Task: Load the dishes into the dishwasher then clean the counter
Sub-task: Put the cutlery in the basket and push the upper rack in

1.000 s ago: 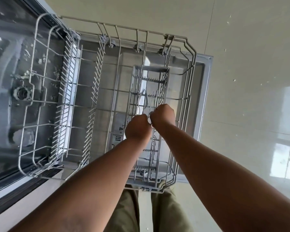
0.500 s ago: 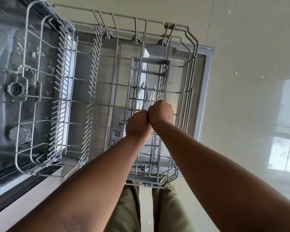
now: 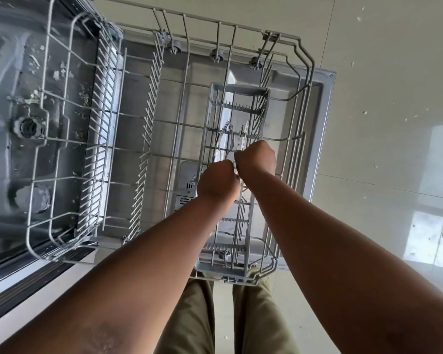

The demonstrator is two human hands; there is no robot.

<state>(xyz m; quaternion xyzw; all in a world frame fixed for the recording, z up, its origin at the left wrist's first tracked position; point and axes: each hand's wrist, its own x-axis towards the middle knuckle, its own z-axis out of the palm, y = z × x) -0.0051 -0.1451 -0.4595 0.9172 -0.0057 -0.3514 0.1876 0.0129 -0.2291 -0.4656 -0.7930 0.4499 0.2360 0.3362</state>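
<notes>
Pale floor tiles (image 3: pixel 368 60) under an open dishwasher: your loading has barely begun.

Your left hand (image 3: pixel 216 181) and right hand (image 3: pixel 257 159) sit knuckle to knuckle over the middle of the cutlery basket (image 3: pixel 237 90), which stands along the outer edge of the pulled-out lower rack (image 3: pixel 302 51) above the lowered door (image 3: pixel 325 103). Both hands are curled tight, but what each one grips is hidden behind your knuckles, so you cannot tell which hand has hold. A few forks (image 3: pixel 226 137) already stand tines-up in the basket, just beyond your hands. The plate tines along the rack's inner side carry nothing (no plates, bowls or cups anywhere in view), so most of the loading looks to be ahead of you, and the bench wipe-down is out of view, likely untouched.
</notes>
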